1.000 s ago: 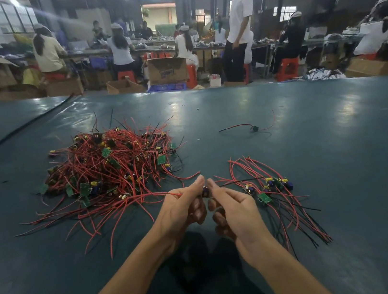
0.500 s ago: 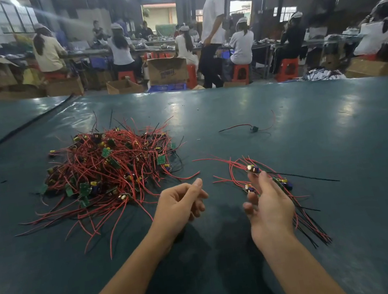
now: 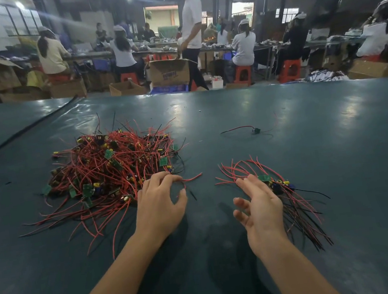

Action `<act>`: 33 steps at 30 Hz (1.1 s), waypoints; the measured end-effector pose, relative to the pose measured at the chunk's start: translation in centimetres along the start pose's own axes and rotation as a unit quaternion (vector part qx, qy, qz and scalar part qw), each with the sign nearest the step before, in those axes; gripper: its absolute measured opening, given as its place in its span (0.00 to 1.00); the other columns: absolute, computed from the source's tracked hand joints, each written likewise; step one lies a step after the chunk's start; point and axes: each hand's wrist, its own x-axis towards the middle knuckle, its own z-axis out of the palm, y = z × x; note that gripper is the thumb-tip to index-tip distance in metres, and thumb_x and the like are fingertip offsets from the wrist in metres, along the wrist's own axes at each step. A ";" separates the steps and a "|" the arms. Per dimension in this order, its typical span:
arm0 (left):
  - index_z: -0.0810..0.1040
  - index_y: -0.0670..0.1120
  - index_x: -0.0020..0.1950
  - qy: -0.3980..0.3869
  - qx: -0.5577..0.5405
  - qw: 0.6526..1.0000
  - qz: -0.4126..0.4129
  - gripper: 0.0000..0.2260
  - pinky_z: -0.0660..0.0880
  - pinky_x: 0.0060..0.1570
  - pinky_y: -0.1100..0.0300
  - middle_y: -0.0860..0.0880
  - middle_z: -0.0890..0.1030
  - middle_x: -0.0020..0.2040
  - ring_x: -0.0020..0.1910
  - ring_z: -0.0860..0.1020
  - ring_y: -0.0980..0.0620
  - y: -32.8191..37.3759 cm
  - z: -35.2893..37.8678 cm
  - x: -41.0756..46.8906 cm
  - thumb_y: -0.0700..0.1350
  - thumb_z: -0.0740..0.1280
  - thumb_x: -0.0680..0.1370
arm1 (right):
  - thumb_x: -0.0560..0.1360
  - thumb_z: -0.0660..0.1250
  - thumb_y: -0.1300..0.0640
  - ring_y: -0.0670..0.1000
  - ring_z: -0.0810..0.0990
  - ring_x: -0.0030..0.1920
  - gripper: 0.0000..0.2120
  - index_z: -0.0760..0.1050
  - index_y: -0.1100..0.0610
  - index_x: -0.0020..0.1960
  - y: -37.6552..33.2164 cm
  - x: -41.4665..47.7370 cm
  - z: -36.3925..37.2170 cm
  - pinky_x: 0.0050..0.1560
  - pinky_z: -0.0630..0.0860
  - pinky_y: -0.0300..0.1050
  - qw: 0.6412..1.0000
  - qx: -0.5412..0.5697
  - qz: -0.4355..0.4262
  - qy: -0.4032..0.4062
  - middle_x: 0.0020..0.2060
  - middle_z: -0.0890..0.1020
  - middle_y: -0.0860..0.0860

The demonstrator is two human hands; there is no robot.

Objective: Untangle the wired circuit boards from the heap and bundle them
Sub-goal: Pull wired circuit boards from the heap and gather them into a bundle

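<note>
Right hand (image 3: 260, 208) nearest, fingers spread, holding nothing; the sorted bundle (image 3: 294, 203) is just beside it at 2 o'clock, wires running 11 to 5. The left hand (image 3: 161, 207) arches onto the heap (image 3: 110, 169), which sprawls at its 11 o'clock; whether it's pinching a wire, can't tell.

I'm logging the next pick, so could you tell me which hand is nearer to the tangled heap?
Left. The left hand is at the near edge of the heap, fingers curled over its wires; the right hand is apart, open over the sorted bundle.
</note>
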 end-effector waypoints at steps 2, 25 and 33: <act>0.75 0.51 0.64 -0.007 0.039 0.999 -0.006 0.18 0.64 0.63 0.51 0.49 0.72 0.65 0.64 0.69 0.46 0.2 0.3 1.0 0.50 0.67 0.75 | 0.77 0.69 0.60 0.42 0.76 0.24 0.16 0.76 0.52 0.63 0.4 0.1 0.1 0.22 0.71 0.37 1.000 -0.011 -0.006 -0.004 0.55 0.81 0.47; 0.70 0.49 0.69 -0.109 0.173 0.968 -0.143 0.23 0.56 0.65 0.43 0.46 0.70 0.70 0.69 0.63 0.42 -0.7 3.5 5.1 0.60 0.55 0.79 | 0.78 0.68 0.59 0.43 0.78 0.26 0.15 0.74 0.47 0.62 0.8 0.5 0.2 0.23 0.73 0.38 0.997 -0.042 -0.044 -0.037 0.50 0.81 0.46; 0.83 0.48 0.41 -0.014 -0.464 0.874 -0.141 0.07 0.74 0.41 0.57 0.48 0.84 0.41 0.37 0.79 0.54 3.1 0.7 2.3 0.42 0.67 0.78 | 0.78 0.68 0.60 0.44 0.78 0.26 0.10 0.77 0.49 0.57 1.0 0.1 0.6 0.22 0.72 0.38 0.996 -0.049 -0.041 -0.063 0.46 0.84 0.46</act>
